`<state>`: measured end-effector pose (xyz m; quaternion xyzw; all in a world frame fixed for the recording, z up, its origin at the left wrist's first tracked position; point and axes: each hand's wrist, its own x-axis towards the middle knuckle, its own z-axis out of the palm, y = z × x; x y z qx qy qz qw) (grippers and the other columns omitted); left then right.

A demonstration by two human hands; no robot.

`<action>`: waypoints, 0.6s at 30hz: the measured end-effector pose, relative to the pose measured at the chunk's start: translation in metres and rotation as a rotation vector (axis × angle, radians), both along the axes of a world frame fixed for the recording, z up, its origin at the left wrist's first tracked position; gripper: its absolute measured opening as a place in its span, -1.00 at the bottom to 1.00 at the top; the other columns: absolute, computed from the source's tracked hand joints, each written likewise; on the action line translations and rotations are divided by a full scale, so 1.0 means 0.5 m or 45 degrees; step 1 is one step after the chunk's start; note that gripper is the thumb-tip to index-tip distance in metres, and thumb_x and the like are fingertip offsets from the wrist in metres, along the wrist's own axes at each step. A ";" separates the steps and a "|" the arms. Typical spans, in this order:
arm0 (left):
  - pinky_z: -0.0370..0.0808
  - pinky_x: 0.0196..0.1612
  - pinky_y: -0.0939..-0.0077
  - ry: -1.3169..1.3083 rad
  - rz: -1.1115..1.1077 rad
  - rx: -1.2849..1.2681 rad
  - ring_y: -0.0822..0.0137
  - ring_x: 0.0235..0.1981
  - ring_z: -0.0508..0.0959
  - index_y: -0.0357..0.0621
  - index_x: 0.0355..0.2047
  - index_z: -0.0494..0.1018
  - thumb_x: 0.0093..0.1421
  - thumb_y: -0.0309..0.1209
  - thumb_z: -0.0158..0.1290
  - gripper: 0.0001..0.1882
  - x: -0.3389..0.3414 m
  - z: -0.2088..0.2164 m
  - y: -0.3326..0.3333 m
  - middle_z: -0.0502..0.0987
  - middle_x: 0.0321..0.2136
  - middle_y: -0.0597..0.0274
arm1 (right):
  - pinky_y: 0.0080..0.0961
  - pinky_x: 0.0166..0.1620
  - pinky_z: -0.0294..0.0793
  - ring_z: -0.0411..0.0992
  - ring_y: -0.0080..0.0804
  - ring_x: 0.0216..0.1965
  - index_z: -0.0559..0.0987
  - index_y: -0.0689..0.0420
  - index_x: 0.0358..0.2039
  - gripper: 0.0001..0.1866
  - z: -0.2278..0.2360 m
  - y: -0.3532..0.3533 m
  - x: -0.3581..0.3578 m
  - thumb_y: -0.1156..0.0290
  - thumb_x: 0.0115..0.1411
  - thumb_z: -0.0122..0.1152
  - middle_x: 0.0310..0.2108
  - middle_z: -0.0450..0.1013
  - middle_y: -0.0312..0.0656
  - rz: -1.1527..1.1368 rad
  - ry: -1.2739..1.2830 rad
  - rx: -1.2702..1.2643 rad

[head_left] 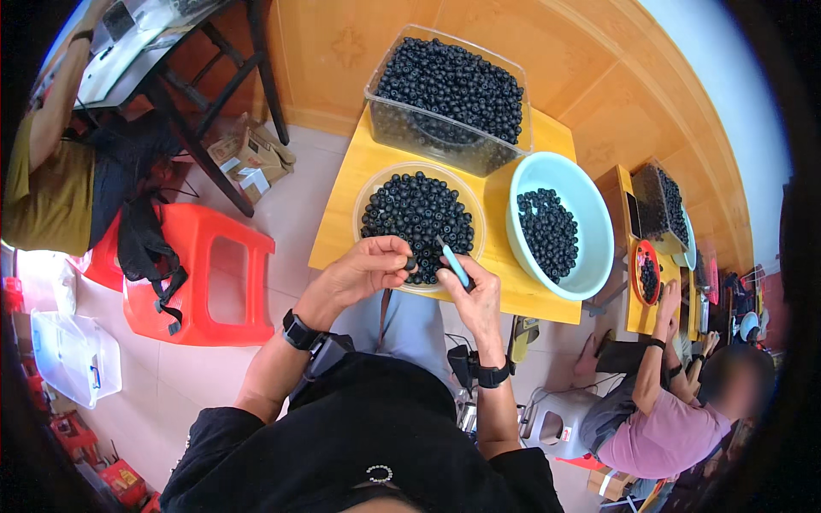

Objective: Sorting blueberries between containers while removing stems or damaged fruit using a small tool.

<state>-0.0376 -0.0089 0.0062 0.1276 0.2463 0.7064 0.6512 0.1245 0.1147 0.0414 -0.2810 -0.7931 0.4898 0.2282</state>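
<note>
My left hand (376,263) pinches a small round black piece (411,264) that looks like a bead, partly covered by the fingertips. Close to it, my right hand (475,295) is closed around a small knife (455,267) with a light blue handle, its narrow tip pointing up and left. Both hands are over the near edge of a shallow round dish (481,209) heaped with black beads (416,209). Many of these beads show a hole.
A clear bin (428,135) full of beads stands behind the dish on the yellow table (338,201). To the right is a pale blue basin (593,231) with more beads. Red stools (184,299) stand at left. A person in pink (663,436) works at right, another at upper left.
</note>
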 end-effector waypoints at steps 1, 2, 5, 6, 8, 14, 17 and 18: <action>0.54 -0.32 0.67 0.037 0.012 -0.050 0.51 -0.47 0.54 -0.17 -0.28 0.42 0.11 -0.52 0.07 -0.86 0.001 -0.001 0.002 0.53 -0.42 0.29 | -0.72 -0.58 0.15 0.16 -0.73 -0.64 0.56 0.21 -0.31 -0.81 0.008 -0.007 -0.003 0.44 0.04 0.26 -0.71 0.25 -0.43 -0.002 0.000 -0.001; 0.54 -0.32 0.67 0.038 0.006 -0.050 0.51 -0.47 0.54 -0.17 -0.28 0.42 0.11 -0.52 0.07 -0.86 0.003 -0.002 0.004 0.53 -0.42 0.29 | -0.76 -0.55 0.13 0.14 -0.75 -0.62 0.56 0.21 -0.30 -0.79 0.016 -0.013 -0.005 0.48 0.01 0.27 -0.68 0.23 -0.47 0.037 0.040 -0.189; 0.54 -0.32 0.67 0.030 0.009 -0.046 0.51 -0.46 0.55 -0.15 -0.28 0.40 0.11 -0.51 0.08 -0.84 0.009 -0.004 0.009 0.52 -0.43 0.33 | -0.82 -0.53 0.08 0.10 -0.80 -0.60 0.54 0.20 -0.28 -0.73 0.018 -0.025 -0.017 0.59 -0.06 0.31 -0.64 0.18 -0.53 0.116 0.120 -0.426; 0.53 -0.32 0.67 0.058 0.000 -0.048 0.51 -0.45 0.55 -0.14 -0.28 0.38 0.10 -0.51 0.08 -0.84 0.009 -0.005 0.010 0.52 -0.43 0.33 | -0.82 -0.53 0.09 0.12 -0.80 -0.59 0.55 0.20 -0.29 -0.74 0.022 -0.029 -0.023 0.59 -0.06 0.31 -0.63 0.20 -0.52 0.153 0.144 -0.422; 0.53 -0.32 0.66 0.086 -0.017 -0.049 0.50 -0.44 0.55 -0.14 -0.28 0.37 0.10 -0.51 0.09 -0.83 0.012 -0.003 0.011 0.52 -0.42 0.33 | -0.82 -0.52 0.12 0.15 -0.80 -0.57 0.55 0.19 -0.33 -0.78 0.014 -0.033 -0.030 0.59 -0.04 0.30 -0.61 0.24 -0.51 0.208 0.208 -0.396; 0.53 -0.33 0.68 0.118 -0.154 0.007 0.50 -0.42 0.54 -0.12 -0.28 0.35 0.09 -0.51 0.10 -0.80 0.011 -0.004 0.000 0.50 -0.39 0.31 | -0.76 -0.43 0.26 0.27 -0.77 -0.52 0.55 0.24 -0.39 -0.89 0.023 -0.045 -0.025 0.56 0.01 0.24 -0.56 0.41 -0.42 0.225 0.207 -0.690; 0.52 -0.35 0.70 0.097 -0.218 -0.017 0.51 -0.44 0.53 -0.12 -0.28 0.35 0.08 -0.51 0.10 -0.79 0.013 -0.001 -0.001 0.49 -0.39 0.31 | -0.75 -0.38 0.31 0.33 -0.74 -0.48 0.55 0.25 -0.41 -0.92 0.013 -0.040 -0.016 0.56 0.04 0.21 -0.52 0.45 -0.39 0.205 0.220 -0.820; 0.51 -0.36 0.71 0.085 -0.237 -0.008 0.52 -0.44 0.53 -0.12 -0.28 0.35 0.07 -0.51 0.11 -0.79 0.016 -0.002 0.000 0.49 -0.39 0.31 | -0.75 -0.36 0.33 0.35 -0.72 -0.46 0.55 0.25 -0.42 -0.94 0.009 -0.038 -0.013 0.56 0.05 0.19 -0.50 0.46 -0.37 0.180 0.191 -0.867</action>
